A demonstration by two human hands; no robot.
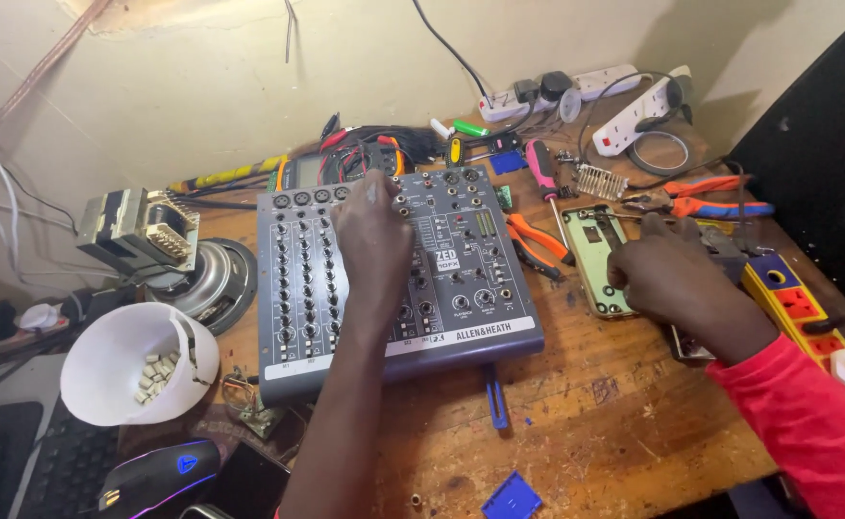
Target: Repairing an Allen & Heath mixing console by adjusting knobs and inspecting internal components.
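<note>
My left hand (372, 235) lies flat on one grey audio mixer (393, 274), fingers spread loose over its knobs and gripping nothing. The mixer sits mid-bench on the wooden table (576, 404), its near edge carrying a white label strip and a blue screwdriver (495, 396) poking out from under it. My right hand (672, 279) is curled at the right edge of one pale green plate (597, 258); I cannot tell whether the fingers pinch anything. Between mixer and plate lies one pair of orange pliers (536, 245), and a second orange-and-blue pair (715, 195) lies further back. I count two white power strips (634, 111) against the wall, and one yellow-and-blue strip (792, 298) just beside my right wrist. One white cup (120, 370) of small pale pieces stands left. Bare wood opens toward the near edge, apart from one blue square piece (512, 498).
</note>
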